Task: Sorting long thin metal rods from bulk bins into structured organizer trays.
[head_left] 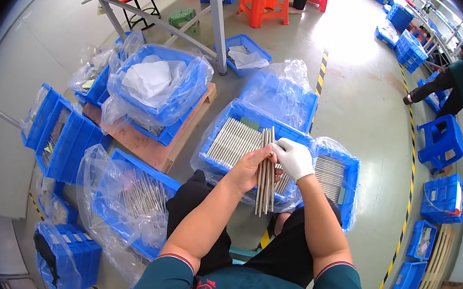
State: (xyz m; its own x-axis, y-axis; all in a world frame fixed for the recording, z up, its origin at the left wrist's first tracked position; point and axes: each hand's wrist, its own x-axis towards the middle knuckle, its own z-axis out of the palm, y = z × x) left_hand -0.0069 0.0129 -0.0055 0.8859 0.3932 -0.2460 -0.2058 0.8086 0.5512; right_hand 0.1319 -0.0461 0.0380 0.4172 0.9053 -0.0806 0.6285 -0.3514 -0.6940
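Note:
A bundle of slim metal rods [264,185] stands nearly upright over the middle blue crate [220,169], gripped by my bare left hand [250,169]. My right hand [295,158], in a white glove, is closed with its fingertips at the upper part of the same bundle. Beneath my hands, the plastic-lined crate holds a row of similar rods [233,143] lying side by side. More rods [329,175] fill the crate [349,183] at its right. To my left, loose rods [143,196] lie in another lined crate [106,213].
A lined crate [195,103] rests on a wooden pallet [176,152] at left. Stacked blue crates [68,251] stand at lower left. Ahead are a metal-legged table [217,23] and a red stool [263,2]. A person [462,76] bends at far right, near a blue stool [440,142].

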